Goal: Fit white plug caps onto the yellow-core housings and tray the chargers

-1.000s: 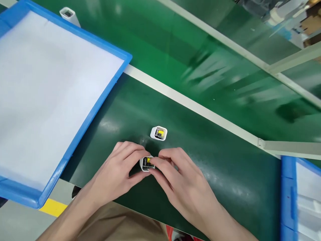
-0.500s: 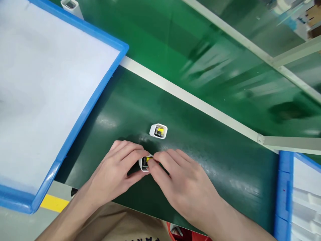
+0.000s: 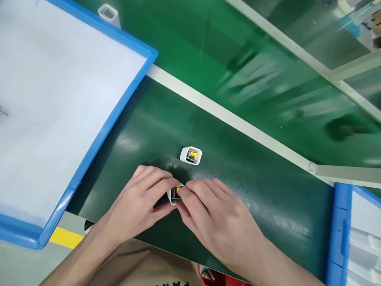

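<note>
Between my hands sits a white plastic charger housing (image 3: 170, 195), its open end facing up and showing a dark circuit board and a yellow part. My left hand (image 3: 143, 202) pinches it from the left, fingertips at the far rim and thumb at the near side. On the other side, my right hand (image 3: 214, 218) has its index fingertip over the opening and its thumb at the near edge; both cover the right part of the housing. Just beyond my hands, a second white charger housing (image 3: 186, 155) lies on the green table, also with a yellow part inside.
A blue-rimmed tray with a white lining (image 3: 98, 139) fills the left. Behind it stands another white housing (image 3: 111, 18). A pale metal bar (image 3: 226, 114) crosses behind the green tabletop (image 3: 253, 171). At right is a blue tray (image 3: 337, 234) with white inserts.
My right fingers have shifted on the housing: the thumb has dropped to its near edge and the index finger now covers more of the opening. The whole view has moved slightly.
</note>
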The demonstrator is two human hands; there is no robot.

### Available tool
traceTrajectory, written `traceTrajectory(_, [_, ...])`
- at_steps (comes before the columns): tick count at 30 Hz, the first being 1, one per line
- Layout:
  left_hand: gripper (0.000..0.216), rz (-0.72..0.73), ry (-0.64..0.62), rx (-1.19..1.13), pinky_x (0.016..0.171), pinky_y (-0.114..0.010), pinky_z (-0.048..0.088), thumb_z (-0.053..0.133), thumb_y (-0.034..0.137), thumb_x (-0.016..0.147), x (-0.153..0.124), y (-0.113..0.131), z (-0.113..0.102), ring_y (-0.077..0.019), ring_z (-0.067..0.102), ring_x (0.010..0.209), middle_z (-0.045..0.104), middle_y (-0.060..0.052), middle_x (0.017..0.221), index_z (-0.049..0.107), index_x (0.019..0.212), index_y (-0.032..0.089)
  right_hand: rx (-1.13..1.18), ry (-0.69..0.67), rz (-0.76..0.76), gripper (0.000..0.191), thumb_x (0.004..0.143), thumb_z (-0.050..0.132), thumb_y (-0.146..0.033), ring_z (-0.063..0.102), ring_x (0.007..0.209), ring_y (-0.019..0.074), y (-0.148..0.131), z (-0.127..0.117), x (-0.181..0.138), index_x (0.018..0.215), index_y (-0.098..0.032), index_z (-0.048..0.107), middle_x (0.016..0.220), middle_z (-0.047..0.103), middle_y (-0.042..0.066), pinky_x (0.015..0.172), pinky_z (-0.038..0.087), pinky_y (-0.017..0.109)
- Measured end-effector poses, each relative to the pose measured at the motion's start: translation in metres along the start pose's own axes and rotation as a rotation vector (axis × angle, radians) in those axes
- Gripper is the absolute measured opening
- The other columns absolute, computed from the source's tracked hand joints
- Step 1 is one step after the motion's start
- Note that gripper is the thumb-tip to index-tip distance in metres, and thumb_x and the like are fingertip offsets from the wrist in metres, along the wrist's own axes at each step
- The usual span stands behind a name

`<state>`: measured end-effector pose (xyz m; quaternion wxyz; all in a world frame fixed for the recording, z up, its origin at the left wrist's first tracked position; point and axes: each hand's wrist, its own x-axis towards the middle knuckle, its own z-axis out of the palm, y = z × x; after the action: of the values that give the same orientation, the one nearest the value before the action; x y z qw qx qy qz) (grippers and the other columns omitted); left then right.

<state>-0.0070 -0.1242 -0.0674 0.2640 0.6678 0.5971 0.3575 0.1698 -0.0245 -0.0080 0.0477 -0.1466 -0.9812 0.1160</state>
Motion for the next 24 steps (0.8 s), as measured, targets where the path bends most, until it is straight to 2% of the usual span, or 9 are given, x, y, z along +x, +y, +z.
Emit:
traceTrajectory(9, [0.017,0.004,0.004,0.001,0.089,-0.032,0.041,0.063,0.026,0.099,0.002,0.001,-0.001,-0.0159,0.059,0.099,0.068,-0.004,0.113,0.061,0.115,0.019,-0.013,-0.030,-0.024,0.028,0.098,0.044,-0.001,0.049,0.069,0.0183,-0.001,-0.003,0.005,0.093,-0.011,0.070,0.079,0.059,0.006,0.062,0.034,0.036])
traceTrajectory(16, [0.024,0.000,-0.011,-0.008,0.091,-0.032,0.040,0.068,0.019,0.095,0.000,0.000,-0.001,-0.0162,0.058,0.102,0.067,-0.003,0.115,0.061,0.118,0.019,-0.008,0.010,-0.035,0.024,0.095,0.048,0.000,0.045,0.065,0.0189,-0.003,0.000,0.002,0.088,-0.010,0.069,0.075,0.057,0.006,0.061,0.032,0.037])
traceTrajectory(24, [0.019,0.010,-0.003,-0.003,0.089,-0.033,0.041,0.065,0.026,0.099,-0.002,0.000,-0.001,-0.0157,0.059,0.101,0.068,-0.003,0.113,0.061,0.116,0.020,0.073,-0.004,-0.012,0.022,0.098,0.048,-0.001,0.052,0.071,0.0196,-0.005,-0.011,-0.009,0.094,-0.007,0.069,0.080,0.061,0.009,0.061,0.036,0.037])
